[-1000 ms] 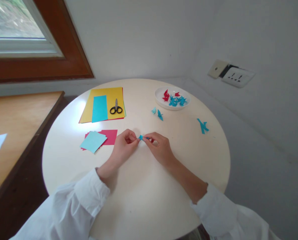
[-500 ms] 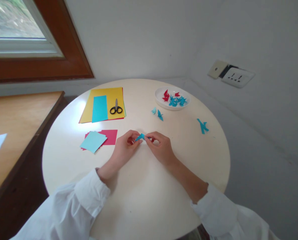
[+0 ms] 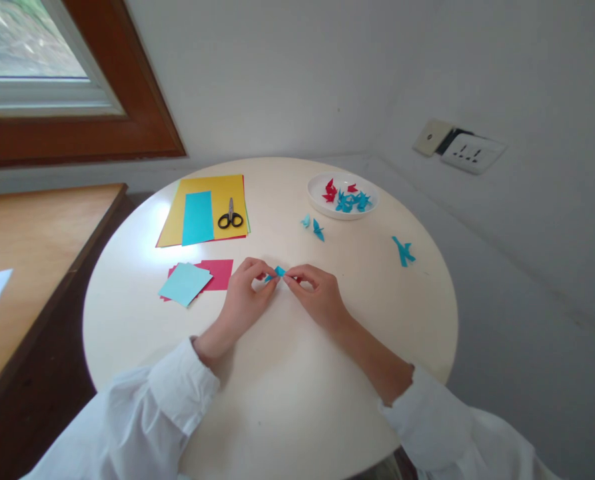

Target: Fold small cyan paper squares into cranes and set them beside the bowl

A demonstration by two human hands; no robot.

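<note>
Desk (image 3: pixel 297 400): round and pale, carrying the dish and all the paper; its near half, between the sleeves, probably gives the forearms somewhere to lie.
Yellow sheets (image 3: pixel 222 190): stacked flat, well left of the dish, perhaps so as not to crowd the hands; red and green edges peek out beneath.
Dish (image 3: pixel 322 208): white and shallow, with red folded pieces (image 3: pixel 330 192) and blue folded pieces (image 3: pixel 347 202) inside, its rim likely stopping such light things from straying.
Left hand (image 3: pixel 250 283): nearer the wearer than the dish and left of it; fingers pinched on one end of the held blue paper.
Right hand (image 3: pixel 320 293): in front of the dish; thumb and fingertip nipped on the other end, a grip that suits something so small.
Blue sheet (image 3: pixel 198 217): left of the dish, on the yellow sheets.
Pale square (image 3: pixel 186 285): further forward, left of the dish, over red paper (image 3: pixel 221 273).
Scissors (image 3: pixel 230 217): left of the dish, on the yellow, handles toward the wearer, handy for picking up.
Blue strips (image 3: pixel 404 253): right of the dish and nearer, apart from everything, perhaps as offcuts.
Loose folded pieces: one blue (image 3: pixel 318 231), one pale (image 3: pixel 306 221), just in front of the dish.
Held blue paper (image 3: pixel 280 271): front-left of the dish, between both hands; its folds are too small to read.
</note>
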